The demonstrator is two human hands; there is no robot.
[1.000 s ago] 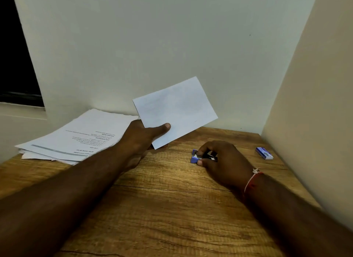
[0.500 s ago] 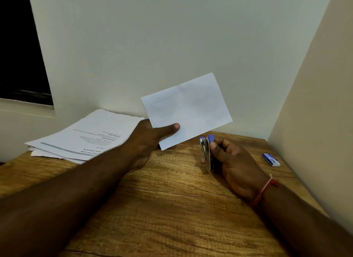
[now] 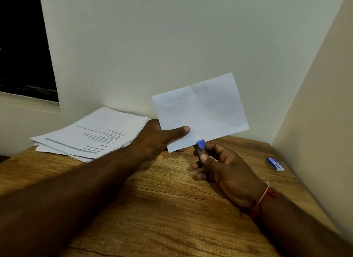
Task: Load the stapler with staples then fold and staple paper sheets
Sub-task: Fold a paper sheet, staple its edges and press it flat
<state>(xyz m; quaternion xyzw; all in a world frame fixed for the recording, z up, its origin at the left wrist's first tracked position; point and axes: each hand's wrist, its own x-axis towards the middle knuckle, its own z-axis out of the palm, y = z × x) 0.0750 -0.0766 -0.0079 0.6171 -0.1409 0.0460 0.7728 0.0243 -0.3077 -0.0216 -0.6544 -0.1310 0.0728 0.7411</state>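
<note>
Both hands busy: left hand (image 3: 154,137) pinches folded paper (image 3: 200,107), right hand (image 3: 227,168) grips stapler (image 3: 201,148)

Wooden table (image 3: 162,209), pale walls (image 3: 152,46), perhaps dark window (image 3: 23,46)

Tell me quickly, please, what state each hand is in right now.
Left hand: closed, pinching the folded paper at its lower left corner.
Right hand: closed around the stapler, held upright at the paper's bottom edge.

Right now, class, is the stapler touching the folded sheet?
Cannot tell. The head view shows the stapler tip overlapping the folded sheet at its lower edge; depth hides any gap.
</note>
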